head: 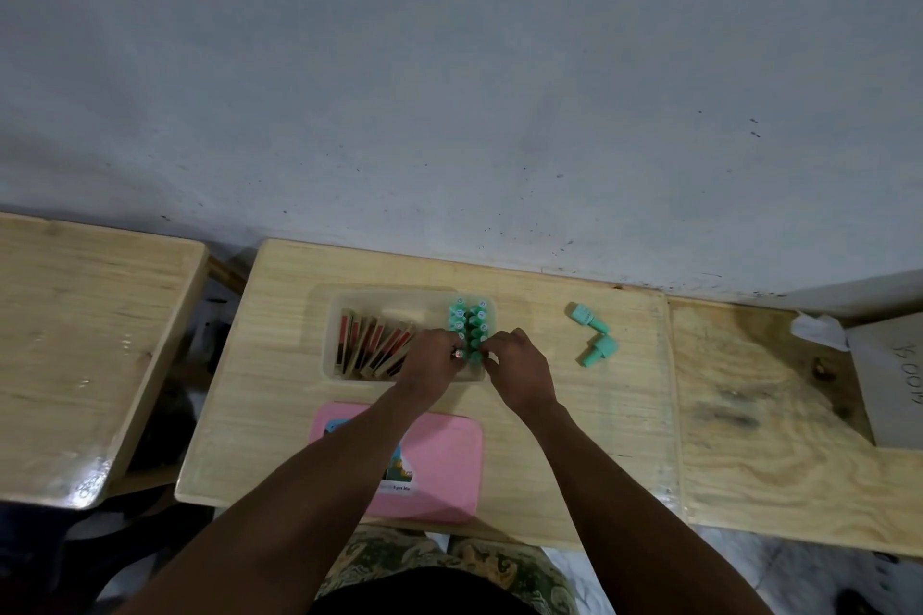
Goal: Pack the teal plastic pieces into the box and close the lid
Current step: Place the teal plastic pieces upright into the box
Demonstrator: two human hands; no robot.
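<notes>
Packed: teal pieces [469,325] stand in rows at the right end of the clear box [379,300], centre frame, beside red-faced cards [372,347].
Loose: two loose teal pieces [588,318] lie on the surface [279,390], right of the box.
Handling: probably light, stiff, smooth plastic; best pinched at the wider body.
Left hand [432,360]: curled against the rows' lower end; grip cannot be told.
Right hand [517,367]: fingertips pinch a piece there.
Pink lid [449,464]: off, below the box; sticker print unreadable.
Carton [894,380]: far right, handwriting unclear.
</notes>
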